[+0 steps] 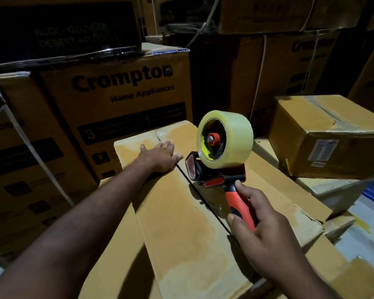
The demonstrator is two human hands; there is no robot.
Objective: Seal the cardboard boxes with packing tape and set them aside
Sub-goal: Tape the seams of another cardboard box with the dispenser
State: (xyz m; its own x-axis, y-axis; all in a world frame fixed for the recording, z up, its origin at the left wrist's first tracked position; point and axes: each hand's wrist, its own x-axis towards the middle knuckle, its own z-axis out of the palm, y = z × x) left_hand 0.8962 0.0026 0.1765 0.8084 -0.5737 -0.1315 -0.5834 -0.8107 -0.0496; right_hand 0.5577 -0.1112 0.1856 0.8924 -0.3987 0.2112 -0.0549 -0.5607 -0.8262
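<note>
Printed carton point(121, 98) walls the far side, taped box point(324, 134) blocks right, flaps point(181, 212) bare between.

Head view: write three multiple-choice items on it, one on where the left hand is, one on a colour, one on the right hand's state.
1. The left hand rests on:
A the cardboard box in front
B a chair
C the floor

2. The handle of the tape dispenser is:
A blue
B orange-red and black
C green

3. The right hand is:
A flat on the box
B hanging empty
C gripping the dispenser's handle

Answers:
1 A, its palm lies flat on the box top.
2 B, the grip shows orange-red with a black inset.
3 C, its fingers and thumb curl round the handle.
</note>
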